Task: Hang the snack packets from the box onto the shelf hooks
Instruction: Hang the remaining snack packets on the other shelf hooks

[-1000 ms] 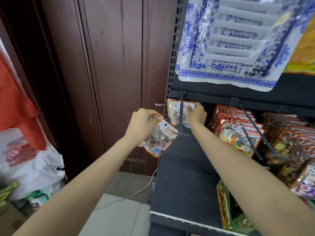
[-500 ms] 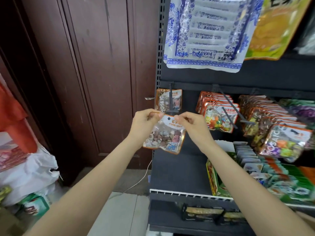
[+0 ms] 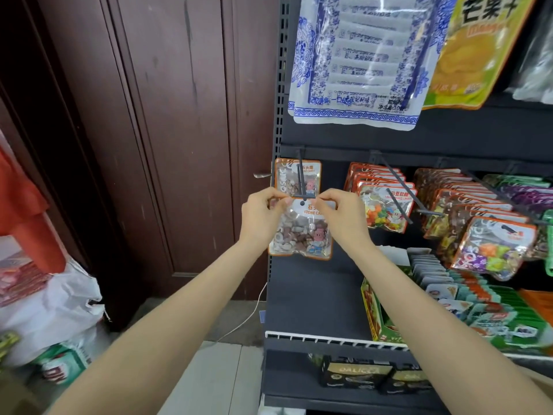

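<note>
A clear orange-edged stone candy packet (image 3: 302,233) hangs upright between my hands at the tip of the leftmost shelf hook (image 3: 301,178). My left hand (image 3: 261,218) pinches its top left corner and my right hand (image 3: 341,218) pinches its top right corner. The packet's hang hole sits right at the hook's front end. One identical packet (image 3: 287,179) hangs at the back of the same hook. The box the packets come from is out of view.
Rows of orange and brown snack packets (image 3: 386,202) fill the hooks to the right. A large blue-and-white bag (image 3: 359,61) hangs above. A green display box (image 3: 372,310) stands on the shelf below. A dark wooden door (image 3: 167,130) and white bags (image 3: 45,310) lie left.
The view has shifted so more of the shelf's right side shows. My right hand left the hung packet and joined my left on the second packet, raising it to the hook's tip.
</note>
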